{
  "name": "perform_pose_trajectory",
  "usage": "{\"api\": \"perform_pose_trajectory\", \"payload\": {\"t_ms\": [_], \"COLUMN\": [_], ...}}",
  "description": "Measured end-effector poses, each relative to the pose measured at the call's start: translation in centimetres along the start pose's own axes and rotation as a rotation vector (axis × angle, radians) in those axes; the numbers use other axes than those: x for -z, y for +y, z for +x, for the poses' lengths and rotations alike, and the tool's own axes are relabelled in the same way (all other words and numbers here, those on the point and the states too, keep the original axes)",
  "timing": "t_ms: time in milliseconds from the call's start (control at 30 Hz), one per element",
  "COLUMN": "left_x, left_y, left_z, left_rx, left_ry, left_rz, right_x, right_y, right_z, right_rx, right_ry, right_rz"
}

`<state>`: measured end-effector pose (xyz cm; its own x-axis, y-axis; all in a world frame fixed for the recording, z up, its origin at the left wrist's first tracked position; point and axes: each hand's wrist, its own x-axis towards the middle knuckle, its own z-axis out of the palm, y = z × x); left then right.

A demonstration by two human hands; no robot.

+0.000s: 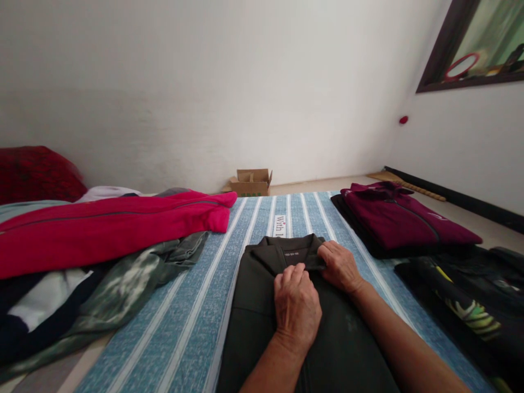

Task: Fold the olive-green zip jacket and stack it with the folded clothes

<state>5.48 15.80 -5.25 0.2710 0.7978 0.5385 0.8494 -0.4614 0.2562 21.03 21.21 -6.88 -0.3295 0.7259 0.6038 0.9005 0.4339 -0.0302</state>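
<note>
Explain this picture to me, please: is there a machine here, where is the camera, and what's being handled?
No machine shows: these are a person's own two bare hands. The single picture comes from a camera worn on that person's head, looking forward and down.

A dark jacket lies on a blue striped cloth. The right hand holds the edge of its collar. The left hand rests just below with curled fingers; its own body hides whether it grips.

To the left, a pink garment lies over other clothes. To the right sits a folded maroon jacket. Beyond the cloth stands an open cardboard box.
</note>
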Motion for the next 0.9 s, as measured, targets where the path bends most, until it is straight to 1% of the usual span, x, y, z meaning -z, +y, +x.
{"api": "perform_pose_trajectory", "payload": {"t_ms": [67, 133, 400, 633, 700, 900], "left_x": [0.05, 0.16, 0.29, 0.16, 0.17, -0.45], "left_y": [0.00, 0.03, 0.13, 0.08, 0.10, -0.18], "left_z": [0.03, 0.08, 0.12, 0.03, 0.05, 0.02], "left_rx": [-0.004, -0.008, -0.020, -0.058, -0.056, -0.108], "left_ry": [0.004, 0.011, 0.017, 0.075, 0.097, 0.168], "left_rz": [-0.004, -0.014, -0.034, -0.006, 0.005, -0.018], "right_x": [0.08, 0.05, -0.52, -0.75, -0.67, -0.03], "right_y": [0.22, 0.45, 0.56, 0.59, 0.63, 0.72], "right_z": [-0.01, -0.07, -0.44, -0.37, -0.32, -0.21], "right_rx": [-0.010, -0.032, -0.119, -0.112, -0.119, -0.138], "right_ry": [-0.027, -0.025, 0.092, 0.191, 0.181, 0.062], "right_rz": [0.026, 0.029, -0.026, 0.022, 0.034, 0.078]}}
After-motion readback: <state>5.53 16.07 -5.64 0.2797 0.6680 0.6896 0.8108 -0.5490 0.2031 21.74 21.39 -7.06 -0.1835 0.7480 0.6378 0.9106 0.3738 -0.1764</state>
